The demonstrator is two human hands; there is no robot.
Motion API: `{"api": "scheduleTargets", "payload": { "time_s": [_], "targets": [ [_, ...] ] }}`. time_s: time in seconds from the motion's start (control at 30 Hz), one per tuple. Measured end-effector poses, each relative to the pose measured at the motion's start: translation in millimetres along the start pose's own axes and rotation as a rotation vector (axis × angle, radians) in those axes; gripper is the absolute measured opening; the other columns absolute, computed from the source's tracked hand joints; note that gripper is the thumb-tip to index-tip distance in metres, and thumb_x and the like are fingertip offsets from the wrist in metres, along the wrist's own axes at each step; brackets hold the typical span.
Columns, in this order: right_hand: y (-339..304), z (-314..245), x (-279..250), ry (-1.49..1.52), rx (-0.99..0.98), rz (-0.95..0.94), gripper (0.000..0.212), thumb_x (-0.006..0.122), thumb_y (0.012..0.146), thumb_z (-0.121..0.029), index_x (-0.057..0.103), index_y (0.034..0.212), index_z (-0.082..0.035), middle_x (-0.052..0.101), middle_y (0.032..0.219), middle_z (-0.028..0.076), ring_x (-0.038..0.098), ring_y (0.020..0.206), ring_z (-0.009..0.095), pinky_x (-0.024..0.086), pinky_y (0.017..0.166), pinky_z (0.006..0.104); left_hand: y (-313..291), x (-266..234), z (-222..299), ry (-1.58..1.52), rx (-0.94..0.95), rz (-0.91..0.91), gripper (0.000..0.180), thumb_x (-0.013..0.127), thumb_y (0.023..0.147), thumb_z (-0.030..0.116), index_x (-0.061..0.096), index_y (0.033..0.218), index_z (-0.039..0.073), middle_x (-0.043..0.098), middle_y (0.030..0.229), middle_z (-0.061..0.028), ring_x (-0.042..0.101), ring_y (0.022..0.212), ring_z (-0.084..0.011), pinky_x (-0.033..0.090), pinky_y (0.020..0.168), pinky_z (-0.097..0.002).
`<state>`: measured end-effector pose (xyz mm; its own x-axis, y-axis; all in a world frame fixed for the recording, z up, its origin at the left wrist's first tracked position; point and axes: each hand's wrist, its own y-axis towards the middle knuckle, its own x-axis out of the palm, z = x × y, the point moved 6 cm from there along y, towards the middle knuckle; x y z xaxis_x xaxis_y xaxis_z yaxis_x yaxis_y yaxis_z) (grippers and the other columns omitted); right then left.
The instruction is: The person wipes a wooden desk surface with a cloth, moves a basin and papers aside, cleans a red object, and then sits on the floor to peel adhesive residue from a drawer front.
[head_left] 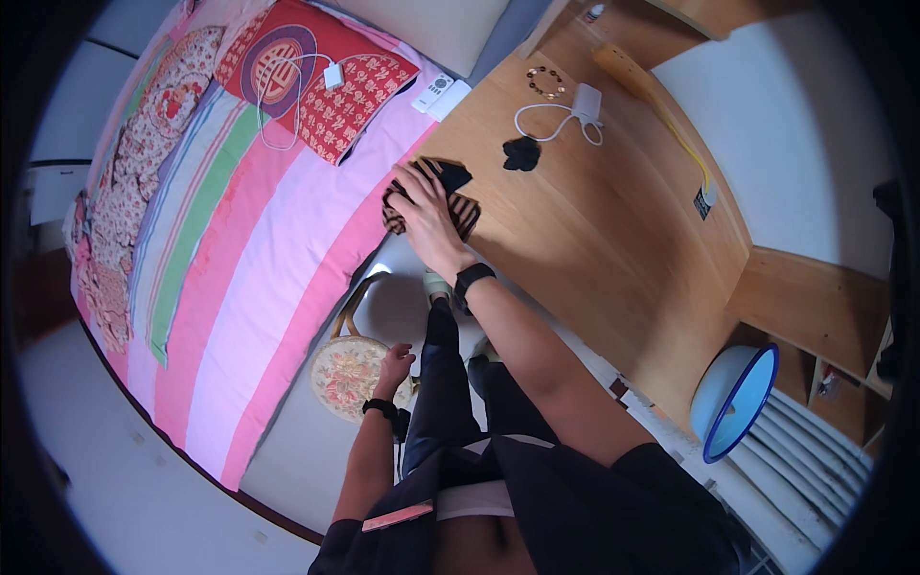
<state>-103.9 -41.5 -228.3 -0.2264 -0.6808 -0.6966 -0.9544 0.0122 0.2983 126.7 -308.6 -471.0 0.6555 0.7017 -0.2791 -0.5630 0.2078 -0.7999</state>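
Bed (264,259), far left: pink-striped cover, with floral cloth (172,91) heaped along its far side and a red cushion (355,120) set near its head; a white cable (294,101) is laid over the cushion.

Stool (335,369), round, floral seat: partly overlapped in view by the left hand (395,366), which is loosely bent, fingers slightly parted, nothing seen in it.

Striped cloth piece (466,217), brown and black: located where the bed's edge is met by the desk (575,240), and covered from above by the right hand (428,216). It appears to be held under bent fingers; whether it is also supported from below cannot be told. Judged light, soft and not fragile — likely to be creased rather than broken. A hold is best taken across a bunched fold, as loose ends may be left trailing.

Edges: the gap beside the bed is to be minded. Most room for moving is offered over the desk's near half — farther up, a small black item (521,153), a beaded bracelet (546,81) and a white charger (587,101) are found.

Basin (733,402), light blue, dark-rimmed: tilted beyond the desk's right end.
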Motion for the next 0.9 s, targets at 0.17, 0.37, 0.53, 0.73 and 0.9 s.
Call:
{"api": "scheduleTargets", "payload": {
  "time_s": [0.17, 0.37, 0.53, 0.73, 0.9],
  "targets": [
    [-94.5, 6.4, -59.4, -0.068, 0.061, 0.084, 0.022, 0.056, 0.076, 0.001, 0.063, 0.097, 0.000, 0.049, 0.138, 0.022, 0.041, 0.134, 0.038, 0.031, 0.112, 0.0487, -9.3, -17.0, -6.9, -0.001, 0.031, 0.043, 0.039, 0.067, 0.081, 0.018, 0.066, 0.118, 0.005, 0.069, 0.111, -0.0168, 0.065, 0.105, -0.0282, 0.051, 0.092, -0.0379],
    [-274.1, 21.4, -163.3, -0.117, 0.178, 0.141, 0.024, 0.057, 0.065, 0.014, 0.059, 0.086, 0.002, 0.054, 0.134, 0.017, 0.045, 0.131, 0.038, 0.034, 0.111, 0.0474, -44.8, -4.1, -3.8, -0.076, 0.010, 0.031, 0.035, 0.066, 0.081, 0.010, 0.065, 0.115, 0.003, 0.070, 0.101, -0.0127, 0.065, 0.091, -0.0202, 0.051, 0.081, -0.0325],
    [-420.0, 28.5, -241.9, -0.220, 0.338, 0.232, 0.018, 0.055, 0.074, 0.010, 0.063, 0.088, 0.003, 0.056, 0.135, 0.018, 0.050, 0.128, 0.035, 0.039, 0.106, 0.0435, -95.1, 20.2, 65.8, -0.382, 0.228, -0.043, 0.029, 0.066, 0.083, 0.007, 0.064, 0.112, 0.003, 0.067, 0.102, -0.0059, 0.061, 0.089, -0.0135, 0.050, 0.079, -0.0277],
    [-544.7, 39.0, -291.8, -0.323, 0.660, 0.379, 0.034, 0.051, 0.079, 0.018, 0.060, 0.109, 0.004, 0.050, 0.141, 0.015, 0.043, 0.133, 0.035, 0.036, 0.111, 0.0396, -125.9, 5.5, 203.9, -0.377, 0.522, -0.018, 0.017, 0.062, 0.089, 0.000, 0.062, 0.107, 0.003, 0.066, 0.099, -0.0035, 0.062, 0.090, -0.0127, 0.051, 0.083, -0.0273],
    [-634.3, 43.7, -306.8, -0.344, 1.025, 0.752, 0.044, 0.047, 0.084, 0.016, 0.055, 0.125, 0.005, 0.047, 0.142, 0.018, 0.042, 0.133, 0.034, 0.037, 0.109, 0.0398, -119.8, -10.4, 338.3, -0.149, 0.834, -0.019, 0.024, 0.061, 0.090, 0.000, 0.062, 0.114, 0.002, 0.065, 0.098, -0.0042, 0.062, 0.091, -0.0137, 0.050, 0.085, -0.0270]
  ]
}}
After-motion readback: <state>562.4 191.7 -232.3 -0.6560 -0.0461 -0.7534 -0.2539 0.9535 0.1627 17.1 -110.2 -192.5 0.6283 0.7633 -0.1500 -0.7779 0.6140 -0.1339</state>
